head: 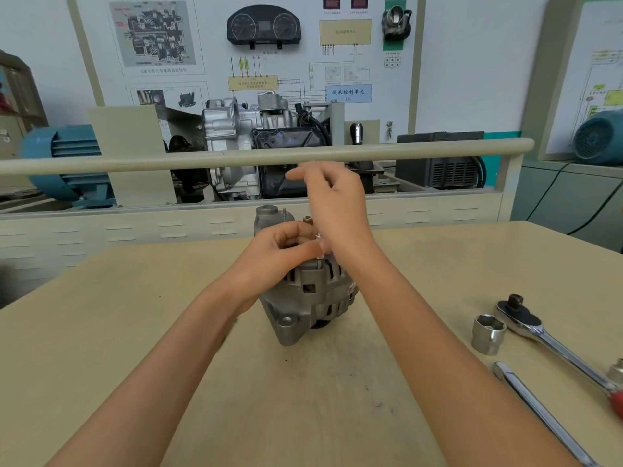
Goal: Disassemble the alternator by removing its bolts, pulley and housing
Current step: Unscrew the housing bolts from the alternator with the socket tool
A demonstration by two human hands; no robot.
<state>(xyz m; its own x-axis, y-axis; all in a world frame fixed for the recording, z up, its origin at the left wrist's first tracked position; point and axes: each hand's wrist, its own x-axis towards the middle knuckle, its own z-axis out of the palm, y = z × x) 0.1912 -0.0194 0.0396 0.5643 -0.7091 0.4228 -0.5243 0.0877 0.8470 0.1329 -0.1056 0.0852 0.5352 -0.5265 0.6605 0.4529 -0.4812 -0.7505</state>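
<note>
The top of the alternator point(310, 294) lies hidden behind the two hands, so whatever sits there cannot be made out. The left hand point(286, 246) curls its fingers round a thin bolt point(318, 256) — only a short stub of it shows below the fingertips. The right hand point(332, 200) is motion-blurred at its raised fingers; whether they hold anything cannot be told. At the right edge the ratchet wrench point(553, 345) is cut off at its red grip, and the second long bar point(539, 409) runs out of the bottom edge. A small metal piece point(617, 369) is clipped by the frame — unidentifiable.
</note>
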